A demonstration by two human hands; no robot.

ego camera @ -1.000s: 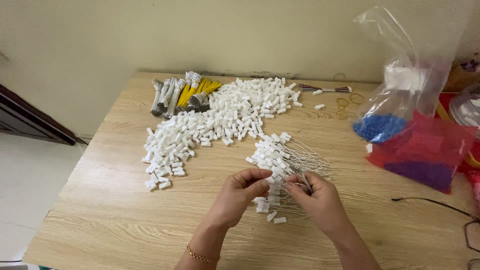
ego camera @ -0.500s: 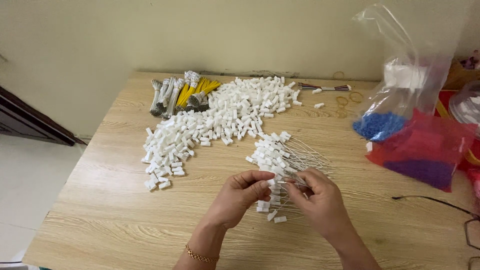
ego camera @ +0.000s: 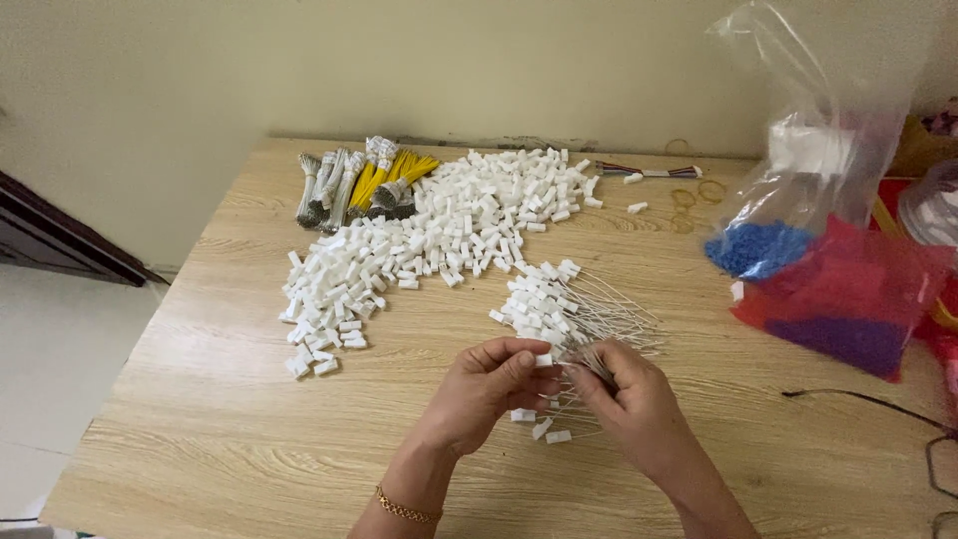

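My left hand [ego camera: 489,389] pinches a small white plastic connector [ego camera: 544,360] between thumb and fingers. My right hand [ego camera: 634,399] grips a thin white wire and meets the left hand at the connector. Just beyond my fingers lies a small heap of finished pieces [ego camera: 549,299], white connectors with thin white wires fanning right. A few loose connectors [ego camera: 544,429] sit under my hands. A large pile of white connectors [ego camera: 429,240] spreads across the wooden table [ego camera: 200,419] toward the far left.
Bundles of yellow and grey wires [ego camera: 359,180] lie at the far left edge. A clear plastic bag [ego camera: 828,190] with blue and red pieces stands at right. Rubber bands [ego camera: 694,195] and a multicoloured wire lead [ego camera: 649,172] lie at the back. A black cable [ego camera: 868,404] runs at right.
My hands have stayed together over the same spot, with only small finger shifts around the connector and wire. The piles have not moved.
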